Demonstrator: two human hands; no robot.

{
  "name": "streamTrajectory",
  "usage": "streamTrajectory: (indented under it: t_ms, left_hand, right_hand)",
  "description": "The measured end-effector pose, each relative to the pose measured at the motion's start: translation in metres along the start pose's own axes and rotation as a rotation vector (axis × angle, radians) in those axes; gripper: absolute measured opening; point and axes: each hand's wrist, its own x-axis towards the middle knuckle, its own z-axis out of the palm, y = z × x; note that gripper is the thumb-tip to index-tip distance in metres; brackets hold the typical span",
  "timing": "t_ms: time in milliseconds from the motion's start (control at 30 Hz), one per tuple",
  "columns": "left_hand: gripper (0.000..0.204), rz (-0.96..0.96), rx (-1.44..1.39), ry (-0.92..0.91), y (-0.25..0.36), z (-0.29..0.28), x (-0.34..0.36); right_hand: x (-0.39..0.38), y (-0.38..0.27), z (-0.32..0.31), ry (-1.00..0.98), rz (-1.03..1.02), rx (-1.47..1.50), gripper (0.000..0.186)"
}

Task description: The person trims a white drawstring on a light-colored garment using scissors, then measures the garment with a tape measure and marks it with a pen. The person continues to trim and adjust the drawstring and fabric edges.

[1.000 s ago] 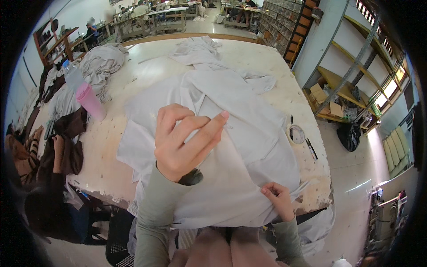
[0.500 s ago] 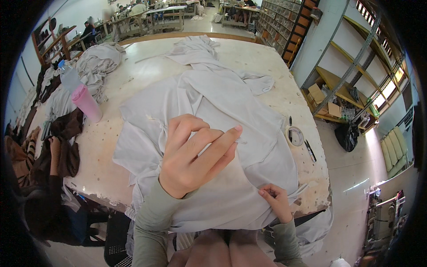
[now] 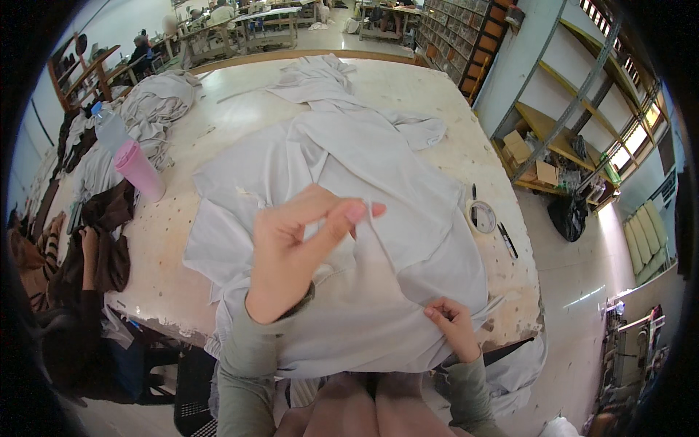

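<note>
A pale grey garment [image 3: 349, 153] lies spread and wrinkled over the table, its near part draping toward my lap. My left hand [image 3: 298, 247] is raised over its middle, thumb and fingers pinched on a lifted edge of the cloth. From those fingertips the edge runs down to my right hand [image 3: 451, 325], which grips the same garment near the table's front right. Both forearms are in olive-grey sleeves. The tips of some left fingers are hidden behind the hand.
Right of the garment lie a tape roll [image 3: 481, 216] and pens [image 3: 507, 241]. A pink tumbler [image 3: 140, 171] and a clear bottle [image 3: 109, 125] stand at left beside piled cloth [image 3: 156, 98]. A co-worker's hand [image 3: 89, 247] holds brown fabric. Metal shelving [image 3: 561, 87] stands at right.
My left hand has turned over and lowered its fingertips, now pinching and lifting the cloth edge. My right hand keeps its grip in nearly the same place.
</note>
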Motion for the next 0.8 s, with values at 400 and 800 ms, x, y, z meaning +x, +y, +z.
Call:
streamTrajectory:
  t_ms: [400, 800]
  left_hand:
    - [0.016, -0.064, 0.005, 0.192, -0.042, -0.031, 0.035]
    - [0.020, -0.085, 0.143, 0.604, -0.100, -0.122, 0.058]
  right_hand:
    - [-0.002, -0.005, 0.002, -0.003, -0.012, 0.064, 0.015]
    - [-0.012, -0.022, -0.005, 0.007, -0.013, -0.010, 0.017]
